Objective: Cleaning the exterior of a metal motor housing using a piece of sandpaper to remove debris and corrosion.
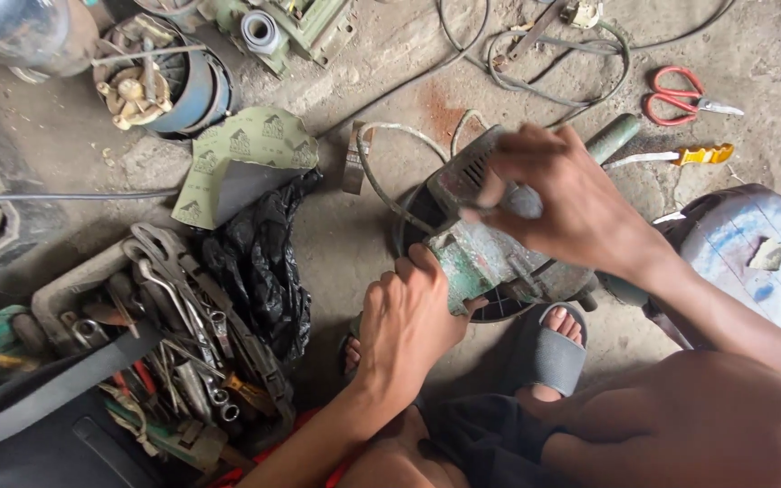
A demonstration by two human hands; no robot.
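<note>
Your left hand fingers clamp the near end of the worn green metal power tool; your right hand pinches its grey far end. Keep left grip firm, steady. Tool sits mid-floor over a dark round rim, long axis running near-left to far-right, green handle pointing far-right.

Bare concrete floor gives a free lane left of the worn green power tool. Further left: crumpled black plastic bag and open tray of steel wrenches. Far right: red-handled scissors, grey cables. Right blocked by blue round stool.
</note>
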